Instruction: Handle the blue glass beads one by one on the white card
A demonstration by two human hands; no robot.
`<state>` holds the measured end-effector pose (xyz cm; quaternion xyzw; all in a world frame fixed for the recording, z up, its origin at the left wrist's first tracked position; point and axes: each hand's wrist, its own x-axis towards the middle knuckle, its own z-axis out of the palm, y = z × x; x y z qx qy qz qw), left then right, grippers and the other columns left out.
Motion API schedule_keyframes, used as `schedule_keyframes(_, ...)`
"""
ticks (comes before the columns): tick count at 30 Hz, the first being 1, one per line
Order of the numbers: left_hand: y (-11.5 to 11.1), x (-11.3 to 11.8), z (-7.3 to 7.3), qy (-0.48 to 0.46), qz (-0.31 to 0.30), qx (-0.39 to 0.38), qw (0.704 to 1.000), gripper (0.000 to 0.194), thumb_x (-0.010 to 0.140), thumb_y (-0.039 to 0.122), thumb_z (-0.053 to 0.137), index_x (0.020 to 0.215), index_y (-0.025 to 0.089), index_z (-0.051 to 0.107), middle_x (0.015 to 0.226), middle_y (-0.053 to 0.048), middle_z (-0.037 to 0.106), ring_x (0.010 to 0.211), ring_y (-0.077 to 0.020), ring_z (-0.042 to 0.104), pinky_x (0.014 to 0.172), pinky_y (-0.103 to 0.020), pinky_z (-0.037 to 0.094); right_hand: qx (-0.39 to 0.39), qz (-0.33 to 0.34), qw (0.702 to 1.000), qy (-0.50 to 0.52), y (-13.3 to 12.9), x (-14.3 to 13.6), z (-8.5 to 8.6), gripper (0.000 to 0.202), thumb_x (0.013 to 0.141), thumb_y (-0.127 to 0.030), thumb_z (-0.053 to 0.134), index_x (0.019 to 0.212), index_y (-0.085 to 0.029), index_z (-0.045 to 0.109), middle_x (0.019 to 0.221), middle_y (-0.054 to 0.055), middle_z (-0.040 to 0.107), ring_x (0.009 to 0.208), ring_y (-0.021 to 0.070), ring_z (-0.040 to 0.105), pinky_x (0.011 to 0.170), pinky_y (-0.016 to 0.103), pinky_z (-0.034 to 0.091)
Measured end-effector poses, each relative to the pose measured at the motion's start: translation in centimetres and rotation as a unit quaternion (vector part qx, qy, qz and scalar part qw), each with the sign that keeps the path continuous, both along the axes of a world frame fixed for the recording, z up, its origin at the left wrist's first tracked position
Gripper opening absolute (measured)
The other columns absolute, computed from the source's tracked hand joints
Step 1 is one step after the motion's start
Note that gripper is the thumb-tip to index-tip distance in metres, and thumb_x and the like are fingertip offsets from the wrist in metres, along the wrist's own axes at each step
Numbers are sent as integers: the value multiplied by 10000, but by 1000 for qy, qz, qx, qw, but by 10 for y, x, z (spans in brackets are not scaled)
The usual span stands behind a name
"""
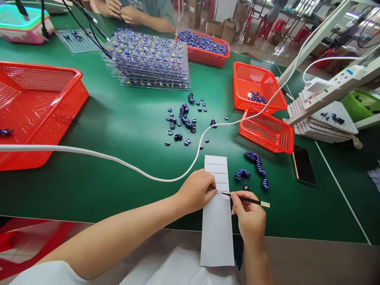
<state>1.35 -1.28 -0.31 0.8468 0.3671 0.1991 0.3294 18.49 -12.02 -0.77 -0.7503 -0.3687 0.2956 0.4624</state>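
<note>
Although a small dark piece (213, 187) is pinched in the grip of the left hand (197, 190), most of it is hidden by the fingertips, and its shape cannot be made out. A thin black brush-like tool with a pale end (252, 200) is pinched in the grip of the right hand (249, 217); its tip is held beside the left fingertips, but whether the piece is touched cannot be told. Both are held over a long white paper strip (218, 237), partly covered by the left hand and laid across the near edge of the green counter (136, 118). At the left, 1 large red-orange plastic basket (67, 114) is cut off; at the top, a co-worker is cropped, with 2 hands (132, 16) shown.

To the right of the strip, 1 long bent row (257, 163), 1 short arched row (242, 174) and 1 loose piece (246, 187) are seen, near 1 dark phone (304, 165). Scattered pieces (189, 124) are too crowded to be counted exactly. Beyond, 2 smaller red-orange baskets (267, 136) are set together.

The pieces are glossy dark blue with paler bands; the strip is plain white, crossed by thin lines at its far end.
</note>
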Motion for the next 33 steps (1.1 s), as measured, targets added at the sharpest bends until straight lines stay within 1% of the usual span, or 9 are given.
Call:
schedule_keyframes(5,1,0,-1,-9,0,4,1000,128,813,167,706,799,186,580,784,-20,652,790,-199,558,723,-320,416,41,-5,998,52,-1,2,0,301,809,-448,747,883,-164,681,675,18,683,466,105,559,426,220,443)
schedule_keyframes(8,3,-2,-2,-12,-13,6,1000,117,816,179,724,809,183,607,785,-22,661,792,-199,562,726,-316,418,76,-24,993,92,-1,3,-1,281,804,-412,763,882,-161,664,607,-3,654,430,95,531,408,214,405)
schedule_keyframes(10,5,-4,-3,-25,-29,9,999,100,826,198,730,824,184,631,784,-21,671,791,-196,568,732,-313,424,102,-35,989,105,-2,4,-1,265,800,-392,769,875,-163,659,595,-9,652,426,95,536,418,216,414)
schedule_keyframes(12,4,-7,-2,-46,-31,3,998,56,859,219,700,856,187,654,772,-19,673,781,-188,579,732,-305,435,139,-51,983,110,-4,5,-2,256,792,-383,773,856,-164,659,666,20,699,424,93,543,429,230,437)
schedule_keyframes(17,-5,-9,9,-82,-4,-51,995,125,924,232,569,939,187,685,824,-33,684,747,-157,605,689,-267,466,203,-103,967,113,-13,11,-3,224,776,-338,789,839,-161,667,790,62,745,428,94,559,431,250,450)
schedule_keyframes(20,-8,0,17,-84,-4,-93,992,132,878,235,606,944,189,711,832,-28,704,691,-136,598,656,-254,469,228,-116,960,116,-15,14,-4,210,786,-325,781,835,-166,653,820,59,746,421,88,558,439,257,461)
schedule_keyframes(23,-7,13,20,-87,5,-138,987,121,825,212,629,907,192,716,797,-11,715,671,-129,600,639,-244,479,244,-130,954,117,-14,14,-6,203,798,-318,771,842,-170,640,831,54,740,429,84,561,444,252,460)
schedule_keyframes(28,-6,31,10,-131,16,-167,977,128,795,166,609,896,171,687,801,-19,725,695,-132,647,660,-239,520,238,-144,954,111,-13,13,-12,206,816,-332,754,860,-176,626,835,53,735,443,87,563,447,251,459)
schedule_keyframes(33,-6,33,4,-144,-11,-143,979,138,797,147,615,916,166,684,821,-21,728,725,-133,670,708,-242,541,239,-127,956,108,-14,11,-10,171,827,-305,744,869,-181,635,873,56,737,456,87,574,455,255,474)
